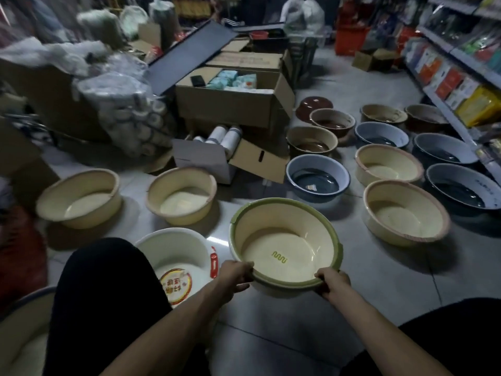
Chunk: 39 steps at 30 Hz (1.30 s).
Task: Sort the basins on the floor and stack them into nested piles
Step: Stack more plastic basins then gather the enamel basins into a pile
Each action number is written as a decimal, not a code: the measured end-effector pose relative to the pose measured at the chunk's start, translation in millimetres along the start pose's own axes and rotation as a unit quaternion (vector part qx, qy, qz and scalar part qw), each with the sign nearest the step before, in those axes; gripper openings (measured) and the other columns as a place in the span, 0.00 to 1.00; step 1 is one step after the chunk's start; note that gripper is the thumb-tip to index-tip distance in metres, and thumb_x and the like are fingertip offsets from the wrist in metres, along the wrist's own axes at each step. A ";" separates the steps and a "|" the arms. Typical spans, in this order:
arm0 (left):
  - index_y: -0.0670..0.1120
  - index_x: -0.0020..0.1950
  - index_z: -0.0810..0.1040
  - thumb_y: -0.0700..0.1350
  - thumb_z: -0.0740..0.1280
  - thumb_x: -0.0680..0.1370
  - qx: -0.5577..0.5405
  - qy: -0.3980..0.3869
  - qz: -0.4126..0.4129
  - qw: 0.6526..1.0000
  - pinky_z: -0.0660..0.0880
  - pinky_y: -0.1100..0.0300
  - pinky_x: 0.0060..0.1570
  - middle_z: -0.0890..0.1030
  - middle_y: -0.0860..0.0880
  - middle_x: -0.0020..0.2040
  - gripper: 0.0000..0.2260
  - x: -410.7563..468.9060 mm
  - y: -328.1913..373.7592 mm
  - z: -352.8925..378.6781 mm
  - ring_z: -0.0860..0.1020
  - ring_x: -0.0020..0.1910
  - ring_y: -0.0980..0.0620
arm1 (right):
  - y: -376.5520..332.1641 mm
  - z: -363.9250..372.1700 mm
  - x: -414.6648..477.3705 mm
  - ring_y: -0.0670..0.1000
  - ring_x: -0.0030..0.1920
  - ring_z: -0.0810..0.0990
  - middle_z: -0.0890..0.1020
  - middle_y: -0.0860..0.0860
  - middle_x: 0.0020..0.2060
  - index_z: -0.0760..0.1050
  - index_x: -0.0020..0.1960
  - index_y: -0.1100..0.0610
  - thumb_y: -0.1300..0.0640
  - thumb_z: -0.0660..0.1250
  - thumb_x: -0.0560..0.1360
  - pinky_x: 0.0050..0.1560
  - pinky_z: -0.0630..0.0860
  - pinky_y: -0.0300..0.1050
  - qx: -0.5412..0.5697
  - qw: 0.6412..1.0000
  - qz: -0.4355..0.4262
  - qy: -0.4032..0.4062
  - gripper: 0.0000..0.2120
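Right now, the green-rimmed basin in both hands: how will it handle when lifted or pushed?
The green-rimmed basin looks like thin plastic and is empty, so probably light. The left hand and right hand grip only its near rim, so it may flex or dip forward. Its glossy inside suggests a slippery surface; the wide base should resist tipping.

Two plain cream basins (78,198) (181,195) are sitting at the left. One green-rimmed basin (284,240) is hanging near the middle, and one white basin (173,251) is lying just left of it. Two pink-rimmed basins (389,164) (405,213) are sitting at the right. Four blue basins (317,177) (381,134) (444,149) (463,185) are spreading from the middle to the right edge. Four brown basins (311,141) (332,122) (383,112) (425,118) are standing farther off, with one dark red basin (314,104) beyond them (it may be a lid). One more basin (21,335) is showing partly at the near left corner.
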<state>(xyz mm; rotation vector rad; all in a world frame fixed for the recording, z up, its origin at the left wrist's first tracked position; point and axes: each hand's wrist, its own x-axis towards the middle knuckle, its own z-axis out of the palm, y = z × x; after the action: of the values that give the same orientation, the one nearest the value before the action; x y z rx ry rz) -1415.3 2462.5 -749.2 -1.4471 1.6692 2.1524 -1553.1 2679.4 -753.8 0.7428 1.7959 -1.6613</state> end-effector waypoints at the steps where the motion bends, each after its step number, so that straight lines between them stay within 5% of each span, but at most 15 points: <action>1: 0.39 0.56 0.79 0.44 0.71 0.79 0.000 -0.004 -0.001 1.000 0.81 0.55 0.41 0.86 0.40 0.49 0.10 -1.2 -3.1 -6.5 0.86 0.48 0.45 | 4.5 4.6 -1.7 0.64 0.47 0.81 0.80 0.66 0.54 0.72 0.62 0.67 0.75 0.64 0.70 0.36 0.81 0.52 -0.008 1.000 0.007 -0.001 0.21; 3: 0.39 0.58 0.78 0.44 0.70 0.80 -0.012 -0.021 -0.012 1.000 0.82 0.53 0.45 0.86 0.41 0.51 0.11 -1.1 -16.6 -20.0 0.86 0.48 0.46 | 15.2 11.8 -1.7 0.65 0.49 0.81 0.79 0.66 0.53 0.72 0.60 0.67 0.77 0.61 0.69 0.38 0.82 0.54 -0.028 0.999 0.027 0.017 0.21; 5: 0.37 0.59 0.75 0.43 0.70 0.80 -0.017 -0.048 -0.043 0.998 0.81 0.56 0.39 0.85 0.42 0.48 0.12 0.2 -41.7 -34.7 0.87 0.43 0.47 | 31.0 16.3 0.9 0.67 0.51 0.81 0.78 0.65 0.52 0.72 0.58 0.67 0.77 0.60 0.68 0.39 0.82 0.55 -0.055 0.997 0.043 0.031 0.20; 7: 0.35 0.55 0.72 0.39 0.68 0.81 -0.017 -0.093 -0.095 0.991 0.71 0.62 0.25 0.78 0.44 0.35 0.10 0.8 -70.8 -47.3 0.77 0.26 0.52 | 49.5 16.8 3.5 0.67 0.50 0.81 0.78 0.65 0.50 0.73 0.57 0.67 0.76 0.60 0.67 0.38 0.81 0.54 -0.092 0.993 0.065 0.035 0.19; 9: 0.35 0.52 0.71 0.38 0.67 0.80 -0.007 -0.114 -0.139 0.984 0.66 0.63 0.23 0.69 0.45 0.29 0.07 0.4 -93.4 -53.5 0.67 0.22 0.53 | 70.0 12.7 8.4 0.66 0.49 0.80 0.79 0.64 0.47 0.73 0.58 0.68 0.75 0.61 0.67 0.39 0.80 0.54 -0.128 0.988 0.076 0.037 0.20; 11: 0.34 0.50 0.74 0.39 0.69 0.78 0.016 -0.110 -0.160 0.981 0.75 0.60 0.27 0.77 0.42 0.31 0.08 0.1 -103.8 -54.1 0.76 0.25 0.49 | 86.3 6.5 10.6 0.65 0.47 0.79 0.78 0.64 0.45 0.73 0.58 0.70 0.75 0.60 0.69 0.38 0.79 0.53 -0.146 0.984 0.100 0.029 0.18; 13: 0.35 0.56 0.78 0.40 0.71 0.77 0.027 -0.086 -0.163 0.982 0.82 0.53 0.38 0.86 0.38 0.42 0.11 1.9 -109.2 -53.9 0.85 0.39 0.45 | 97.0 2.2 12.2 0.64 0.46 0.78 0.78 0.64 0.46 0.72 0.58 0.69 0.76 0.60 0.71 0.35 0.77 0.52 -0.149 0.981 0.123 0.015 0.16; 16: 0.36 0.59 0.78 0.40 0.69 0.78 0.033 -0.075 -0.164 0.983 0.84 0.50 0.45 0.86 0.36 0.48 0.12 5.5 -110.5 -55.1 0.87 0.47 0.42 | 101.9 4.5 17.8 0.63 0.47 0.78 0.79 0.65 0.50 0.72 0.59 0.68 0.75 0.62 0.73 0.33 0.77 0.51 -0.175 0.976 0.131 0.005 0.16; 22: 0.34 0.52 0.80 0.38 0.67 0.78 0.060 -0.016 -0.136 0.989 0.81 0.55 0.35 0.86 0.38 0.40 0.08 19.6 -109.1 -68.2 0.83 0.34 0.45 | 95.7 35.1 20.6 0.66 0.56 0.79 0.79 0.66 0.58 0.70 0.66 0.68 0.73 0.68 0.73 0.33 0.76 0.53 -0.249 0.962 0.107 0.024 0.22; 25: 0.36 0.56 0.78 0.38 0.67 0.77 0.056 -0.038 -0.129 0.989 0.71 0.60 0.27 0.83 0.43 0.34 0.09 23.2 -103.4 -77.4 0.76 0.27 0.51 | 88.0 48.3 22.4 0.64 0.51 0.77 0.77 0.64 0.53 0.67 0.66 0.68 0.68 0.69 0.76 0.43 0.77 0.57 -0.251 0.961 0.109 0.038 0.21; 28: 0.38 0.65 0.75 0.36 0.68 0.77 0.033 -0.046 -0.105 0.993 0.70 0.61 0.25 0.81 0.39 0.43 0.16 22.7 -91.7 -71.5 0.78 0.35 0.46 | 82.2 55.1 28.3 0.65 0.61 0.76 0.73 0.65 0.66 0.63 0.73 0.70 0.64 0.70 0.76 0.59 0.78 0.58 -0.318 0.943 0.085 0.053 0.30; 32: 0.42 0.69 0.71 0.36 0.70 0.76 0.001 -0.050 -0.088 0.995 0.74 0.60 0.27 0.81 0.38 0.50 0.22 18.9 -86.5 -65.5 0.80 0.33 0.50 | 72.2 63.8 18.4 0.64 0.48 0.78 0.74 0.65 0.62 0.66 0.70 0.66 0.67 0.71 0.73 0.44 0.81 0.56 -0.277 0.958 0.057 0.041 0.27; 35: 0.40 0.70 0.70 0.35 0.70 0.76 -0.009 -0.051 -0.081 0.995 0.72 0.60 0.25 0.80 0.38 0.48 0.22 11.2 -83.3 -68.7 0.78 0.30 0.51 | 69.0 74.4 4.3 0.64 0.58 0.76 0.73 0.63 0.64 0.67 0.70 0.65 0.66 0.70 0.74 0.42 0.79 0.53 -0.286 0.957 0.041 -0.003 0.26; 39: 0.39 0.67 0.72 0.34 0.68 0.78 -0.002 -0.059 -0.055 0.997 0.70 0.61 0.26 0.80 0.37 0.49 0.17 2.8 -75.1 -77.3 0.76 0.31 0.51 | 68.2 80.2 -15.5 0.63 0.59 0.76 0.72 0.60 0.55 0.69 0.60 0.64 0.65 0.70 0.75 0.45 0.80 0.53 -0.294 0.955 0.033 -0.037 0.17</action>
<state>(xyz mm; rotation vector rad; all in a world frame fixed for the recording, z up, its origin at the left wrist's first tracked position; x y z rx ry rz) -1327.6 2431.7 -803.9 -1.3490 1.5100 2.1393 -1489.2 2604.0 -793.4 0.4544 2.0349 -1.0037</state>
